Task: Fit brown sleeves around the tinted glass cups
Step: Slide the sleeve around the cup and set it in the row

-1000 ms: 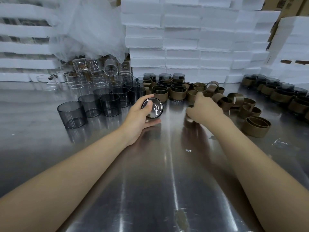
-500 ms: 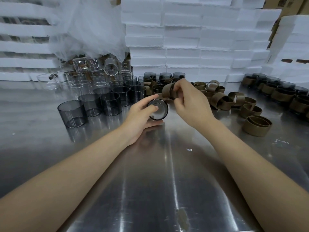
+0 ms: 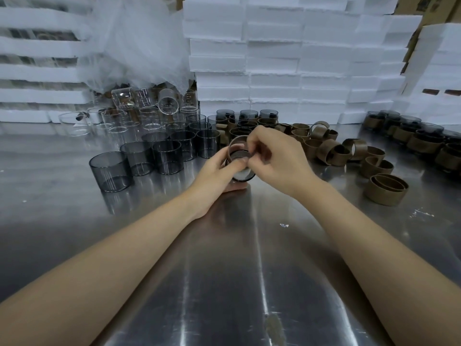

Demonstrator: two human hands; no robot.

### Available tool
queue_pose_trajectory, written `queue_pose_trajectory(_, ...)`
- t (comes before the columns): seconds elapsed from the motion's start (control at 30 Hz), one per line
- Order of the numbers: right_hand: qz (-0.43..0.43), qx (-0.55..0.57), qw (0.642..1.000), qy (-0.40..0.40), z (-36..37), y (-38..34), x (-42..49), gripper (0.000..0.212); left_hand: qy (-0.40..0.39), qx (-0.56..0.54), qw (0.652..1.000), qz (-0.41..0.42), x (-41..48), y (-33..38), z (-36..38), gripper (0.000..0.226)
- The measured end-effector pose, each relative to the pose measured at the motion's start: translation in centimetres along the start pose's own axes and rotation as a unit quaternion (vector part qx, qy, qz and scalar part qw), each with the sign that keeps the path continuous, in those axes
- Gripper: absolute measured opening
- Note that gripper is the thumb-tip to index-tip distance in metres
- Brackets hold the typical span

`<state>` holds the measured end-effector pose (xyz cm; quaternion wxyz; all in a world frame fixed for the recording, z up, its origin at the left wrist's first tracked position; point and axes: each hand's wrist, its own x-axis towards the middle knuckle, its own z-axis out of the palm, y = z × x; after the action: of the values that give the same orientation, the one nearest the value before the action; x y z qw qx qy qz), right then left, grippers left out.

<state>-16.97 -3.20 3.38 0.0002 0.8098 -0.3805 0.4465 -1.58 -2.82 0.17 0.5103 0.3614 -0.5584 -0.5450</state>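
My left hand (image 3: 216, 174) grips a tinted glass cup (image 3: 243, 175) tilted on its side over the steel table (image 3: 224, 270), its base toward me. My right hand (image 3: 277, 159) pinches a brown sleeve (image 3: 235, 144) at the cup's far end, the ring partly around the glass. Bare tinted cups (image 3: 139, 158) stand in a group to the left. Loose brown sleeves (image 3: 349, 156) lie to the right of my hands. Sleeved cups (image 3: 245, 126) stand just behind my hands.
More sleeved cups (image 3: 421, 141) line the far right. Clear glass cups (image 3: 139, 118) are piled at the back left under plastic film. White foam trays (image 3: 274, 58) are stacked like a wall along the back. A large double sleeve (image 3: 386, 193) sits at right.
My right hand picked a brown sleeve from the pile and brought it left to the cup. The sleeve now sits at the cup's far end. My left hand kept holding the cup.
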Motion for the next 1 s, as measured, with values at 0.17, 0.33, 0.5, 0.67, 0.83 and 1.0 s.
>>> queue_pose_trajectory(0.17, 0.063, 0.205, 0.975, 0.051, 0.8, -0.6, 0.1, 0.039, 0.019, -0.03, 0.999, -0.009, 0.0, 0.2, 0.0, 0.022)
queue_pose_trajectory(0.33, 0.097, 0.106, 0.989, 0.022, 0.5, 0.0, 0.2, 0.036, 0.013, -0.011, 1.0, -0.008, -0.3, 0.3, 0.1, 0.029)
queue_pose_trajectory(0.5, 0.053, -0.014, 0.998, -0.011, 0.6, -0.2, -0.1, 0.032, 0.011, -0.009, 1.0, -0.011, -0.4, 0.6, 0.0, 0.034)
queue_pose_trajectory(0.67, 0.025, -0.031, 0.999, -0.021, 0.5, -0.3, 0.0, 0.031, 0.021, -0.005, 1.0, -0.017, -0.2, 0.4, 0.0, 0.046)
queue_pose_trajectory(0.83, 0.012, -0.028, 0.998, -0.052, 0.3, -0.4, 0.1, 0.033, 0.029, 0.009, 0.999, -0.02, -0.1, 0.3, 0.2, 0.05)
queue_pose_trajectory(1.0, -0.005, -0.035, 0.996, -0.078, -0.2, -0.2, 0.3, 0.035, 0.031, 0.028, 0.999, -0.032, -0.3, 0.6, 0.5, 0.065)
